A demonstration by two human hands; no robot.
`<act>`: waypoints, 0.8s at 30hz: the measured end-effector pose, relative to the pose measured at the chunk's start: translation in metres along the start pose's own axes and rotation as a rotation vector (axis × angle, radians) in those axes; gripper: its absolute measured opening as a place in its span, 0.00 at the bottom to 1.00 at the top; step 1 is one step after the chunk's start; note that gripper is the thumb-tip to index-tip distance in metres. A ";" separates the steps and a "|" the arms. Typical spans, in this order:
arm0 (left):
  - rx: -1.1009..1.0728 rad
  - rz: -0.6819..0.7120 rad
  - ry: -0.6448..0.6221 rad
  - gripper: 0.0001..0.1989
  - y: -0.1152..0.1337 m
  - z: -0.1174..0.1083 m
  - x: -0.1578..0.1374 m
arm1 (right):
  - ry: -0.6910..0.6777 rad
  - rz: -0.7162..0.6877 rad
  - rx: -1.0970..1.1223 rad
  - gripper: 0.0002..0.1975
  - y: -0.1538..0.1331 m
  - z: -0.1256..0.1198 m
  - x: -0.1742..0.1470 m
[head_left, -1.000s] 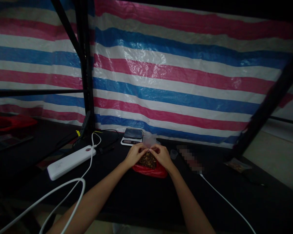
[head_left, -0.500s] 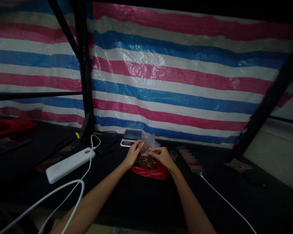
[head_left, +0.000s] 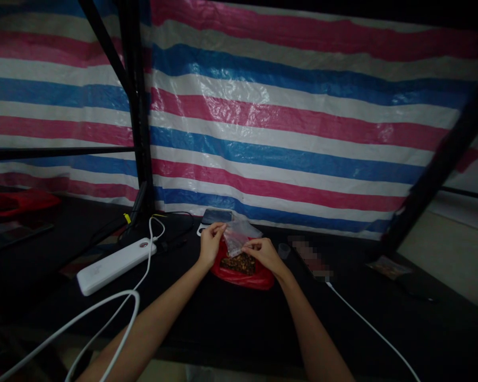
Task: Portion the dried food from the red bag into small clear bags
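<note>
A small clear plastic bag (head_left: pixel 237 236) is stretched between my two hands. My left hand (head_left: pixel 211 243) pinches its upper left edge, and my right hand (head_left: pixel 266 253) pinches its lower right part. Beneath it lies a red plastic bag (head_left: pixel 245 280), spread on the black table, with a heap of small brown and yellowish pieces (head_left: pixel 241 263) in it; their kind is too small to tell. Just behind my left hand stands a small digital scale (head_left: pixel 216 216), partly covered by that hand and the clear bag.
On the left lies a white power bank (head_left: pixel 115 265) with a white cable looping forward. To the right are a small clear cup (head_left: pixel 284 250), a pixelated phone (head_left: pixel 310 259) with a white cable, and a small packet (head_left: pixel 389 268). Striped sheeting (head_left: pixel 279 122) hangs behind, beside a black metal post (head_left: pixel 141 122).
My left hand has moved a little left and up, away from my right hand. Between them the clear bag is now tilted and drawn wider. My right hand has barely shifted.
</note>
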State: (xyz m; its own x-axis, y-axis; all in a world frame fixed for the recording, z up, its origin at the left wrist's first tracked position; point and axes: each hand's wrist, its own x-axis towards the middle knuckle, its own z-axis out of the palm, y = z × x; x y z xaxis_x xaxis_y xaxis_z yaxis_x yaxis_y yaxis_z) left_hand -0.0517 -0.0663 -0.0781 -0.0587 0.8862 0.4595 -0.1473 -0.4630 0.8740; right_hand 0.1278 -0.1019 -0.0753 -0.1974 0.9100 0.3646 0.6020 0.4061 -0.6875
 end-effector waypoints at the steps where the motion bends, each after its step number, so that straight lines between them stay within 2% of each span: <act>1: -0.016 -0.008 -0.002 0.13 0.001 0.000 0.000 | -0.006 0.000 0.009 0.13 0.001 0.000 0.000; 7: -0.061 -0.030 0.011 0.13 0.004 -0.002 0.003 | -0.033 0.005 0.076 0.14 0.002 0.003 -0.001; 12: -0.019 0.008 0.098 0.13 0.006 -0.004 0.002 | -0.030 -0.017 0.151 0.16 -0.004 0.000 -0.001; 15: -0.009 0.016 0.062 0.14 0.007 -0.004 0.002 | -0.023 -0.023 0.174 0.17 -0.006 -0.003 -0.001; 18: 0.091 0.061 0.009 0.14 0.007 -0.005 0.003 | -0.046 -0.022 0.179 0.15 -0.008 -0.002 -0.001; 21: 0.157 0.094 0.040 0.14 0.006 -0.006 0.003 | -0.068 -0.019 0.183 0.15 -0.012 0.000 -0.002; 24: 0.118 0.081 0.077 0.14 0.005 -0.006 0.003 | -0.039 -0.006 0.192 0.16 -0.013 0.003 -0.002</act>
State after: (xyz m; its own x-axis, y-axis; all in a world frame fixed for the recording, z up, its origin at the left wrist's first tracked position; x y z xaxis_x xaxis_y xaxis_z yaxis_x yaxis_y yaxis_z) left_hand -0.0586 -0.0658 -0.0736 -0.1421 0.8423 0.5200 -0.0225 -0.5279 0.8490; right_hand 0.1182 -0.1087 -0.0687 -0.2326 0.9084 0.3475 0.4424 0.4170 -0.7940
